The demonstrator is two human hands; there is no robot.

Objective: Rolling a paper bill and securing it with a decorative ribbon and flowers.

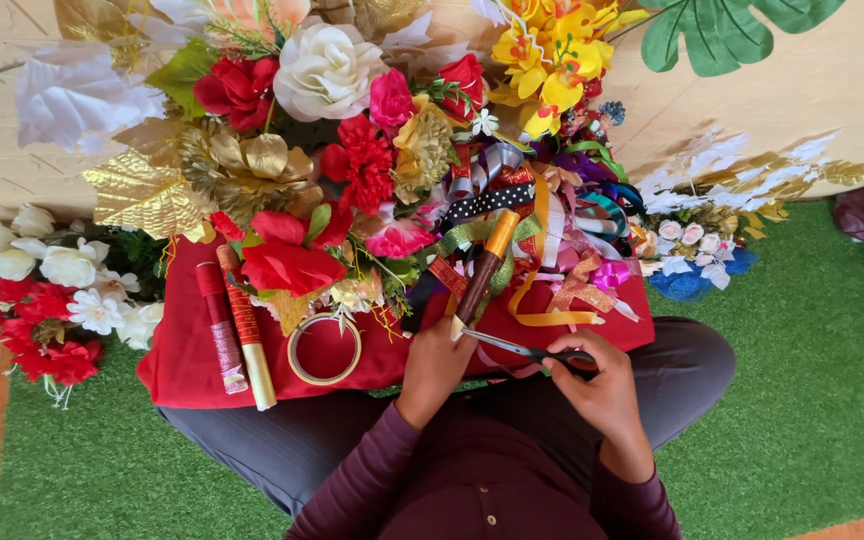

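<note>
- Head view: a person sits cross-legged on green artificial turf [812,400], looking down at a red cloth [182,360] spread over the lap and piled with craft supplies.
- The left hand [435,362] is curled in a narrow grip around the lower end of a brown-and-orange ribbon roll [485,270], which tilts up and away toward the flowers.
- The right hand [602,385] has its fingers through the black handles of a pair of scissors [532,350] — the grip is closed on the handles, and the thin blades point left, their tip just beside the base of the roll near the left hand.
- Just beyond the hands lies a tangle of loose ribbons [552,260] in orange, gold, green, purple and black with white dots.
- On the cloth to the left sit a ring of tape [324,350], a red patterned roll with a cream end [247,335] and a slimmer glittery red roll [220,330], lying side by side.
- Behind these rises a heap of artificial flowers — red roses [287,262], a large white rose [327,68], gold leaves [147,195] and yellow orchids [547,50].
- More white and red blooms [42,290] lie on the turf at far left; small white and blue flowers [692,255] lie at right.
</note>
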